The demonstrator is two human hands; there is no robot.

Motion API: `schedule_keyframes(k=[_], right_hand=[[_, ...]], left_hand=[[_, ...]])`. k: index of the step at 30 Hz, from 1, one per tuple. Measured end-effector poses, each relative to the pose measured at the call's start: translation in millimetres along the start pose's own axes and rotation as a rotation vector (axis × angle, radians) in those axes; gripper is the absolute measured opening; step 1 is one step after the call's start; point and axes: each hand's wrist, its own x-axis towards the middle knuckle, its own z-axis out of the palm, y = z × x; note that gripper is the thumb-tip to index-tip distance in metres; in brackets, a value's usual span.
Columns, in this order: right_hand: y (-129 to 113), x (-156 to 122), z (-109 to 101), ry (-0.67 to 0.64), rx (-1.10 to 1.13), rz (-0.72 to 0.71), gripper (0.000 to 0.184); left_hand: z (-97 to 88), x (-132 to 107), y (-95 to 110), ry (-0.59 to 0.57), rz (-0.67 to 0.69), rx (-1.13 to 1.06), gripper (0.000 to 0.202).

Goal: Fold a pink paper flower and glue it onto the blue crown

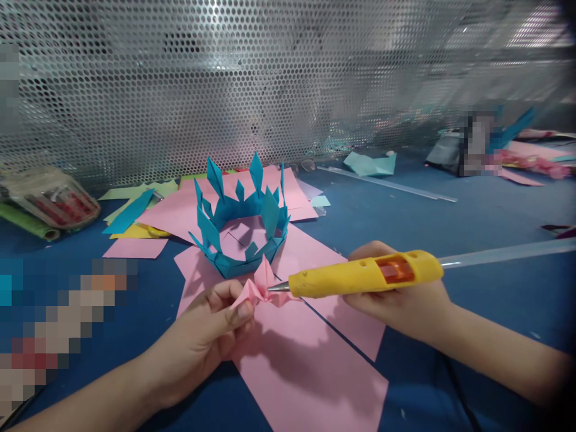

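The left hand [211, 336] pinches a small folded pink paper piece [260, 287] by its lower edge; the right hand [400, 300] grips a yellow glue gun [364, 276], nozzle touching the fold. The paper looks light, crushable. Just beyond stands a blue paper crown [240, 222] on pink sheets [310, 360].

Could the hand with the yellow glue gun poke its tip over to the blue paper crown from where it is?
Probably yes. The right hand holds the glue gun with its tip at the pink folded piece, and the blue paper crown sits just behind that piece with nothing else between.
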Motion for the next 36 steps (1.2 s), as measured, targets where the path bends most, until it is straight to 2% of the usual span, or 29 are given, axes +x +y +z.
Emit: schedule_keyframes(k=[8,16,23,30,36], right_hand=[[-1.2,0.9,-0.5,0.018,-0.006,-0.037,0.005],[-3.3,0.0,0.2,0.035,-0.023,-0.014,0.006],[-9.1,0.3,-3.3,0.003,-0.037,0.008,0.007],[0.5,6.3,-9.7,-0.061,-0.059,-0.032,0.006],[-8.5,3.4,-7.4,-0.030,-0.031,0.052,0.004]], left_hand=[[-1.2,0.3,0.5,0.001,-0.007,0.009,0.035],[-2.1,0.8,0.2,0.006,-0.015,0.019,0.036],[-2.0,-0.6,-0.9,0.016,-0.012,0.024,0.035],[-1.3,-0.6,-0.1,0.005,-0.009,0.022,0.035],[0.5,1.2,1.9,0.005,0.000,0.023,0.033]])
